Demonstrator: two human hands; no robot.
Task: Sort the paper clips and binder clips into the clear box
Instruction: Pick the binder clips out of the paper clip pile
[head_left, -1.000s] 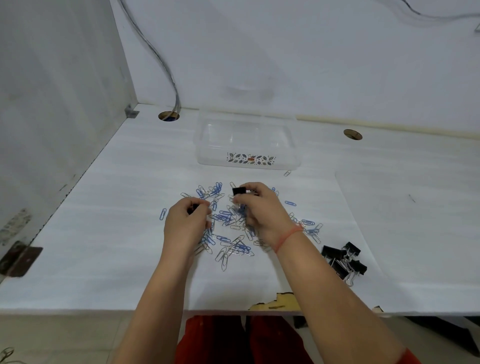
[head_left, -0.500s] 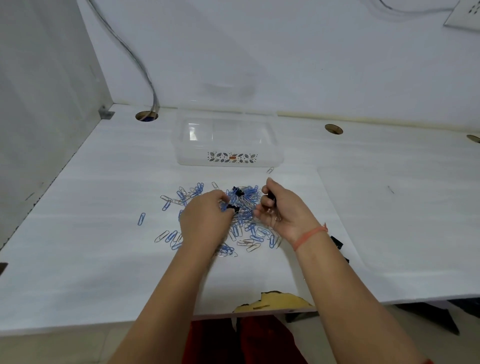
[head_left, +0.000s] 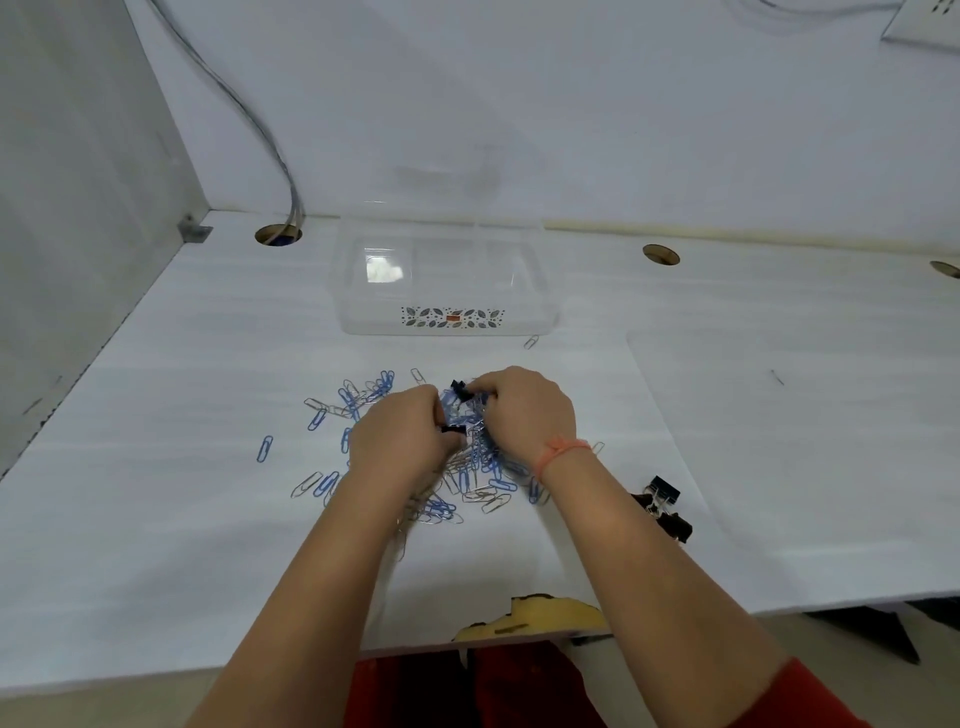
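Note:
A heap of blue and silver paper clips (head_left: 483, 483) lies spread on the white table. My left hand (head_left: 400, 441) is over the heap's left half, fingers curled, pinching a black binder clip (head_left: 453, 429). My right hand (head_left: 524, 415) hovers over the heap's right half and pinches another black binder clip (head_left: 461, 391) at its fingertips. The clear box (head_left: 447, 283) with a leaf-pattern label stands beyond the heap and looks empty. A small group of black binder clips (head_left: 665, 501) lies right of my right forearm.
Stray paper clips lie at the left (head_left: 265, 448) and near the box's front right corner (head_left: 531, 342). Cable holes (head_left: 278, 235) (head_left: 661, 254) mark the table's back. A wall closes the left side. The table's front edge has a chipped spot (head_left: 524, 621).
Both hands have stayed over the heap and drawn closer together. My right hand has shifted left and now holds a black binder clip at its fingertips. The camera view shifted slightly.

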